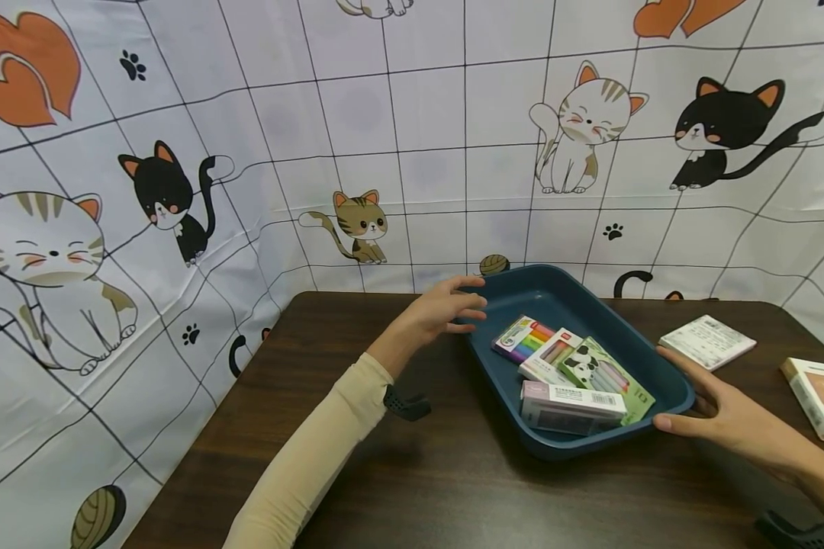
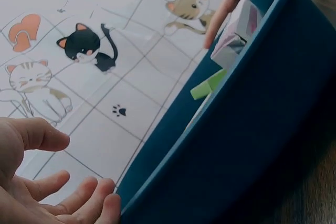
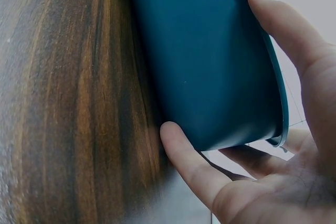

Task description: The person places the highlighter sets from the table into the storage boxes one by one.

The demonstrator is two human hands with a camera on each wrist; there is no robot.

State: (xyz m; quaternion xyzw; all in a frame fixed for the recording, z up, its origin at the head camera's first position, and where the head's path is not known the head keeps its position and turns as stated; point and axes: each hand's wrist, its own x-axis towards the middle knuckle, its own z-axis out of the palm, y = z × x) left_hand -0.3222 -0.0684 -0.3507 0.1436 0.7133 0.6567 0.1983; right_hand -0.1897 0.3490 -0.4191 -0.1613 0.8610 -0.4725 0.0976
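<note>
A dark blue plastic bin (image 1: 542,286) sits at an angle on the table, holding several boxes. Inside it are a rainbow-striped box (image 1: 522,337), a white and red box (image 1: 549,358), a green box with a panda (image 1: 607,377) and a pale pink-grey box (image 1: 571,408). My right hand (image 1: 735,419) grips the bin's near right corner, thumb (image 3: 286,27) at the rim and fingers round the outer wall. At the far left corner, my left hand (image 1: 442,309) is spread with relaxed fingers, fingertips (image 2: 111,203) right by the rim.
Right of the bin, a white box with printed text (image 1: 707,341) lies on the brown wooden table (image 1: 412,473). A white and tan box (image 1: 820,396) is at the table's right edge. A cat-patterned sheet (image 1: 426,175) hangs behind and to the left.
</note>
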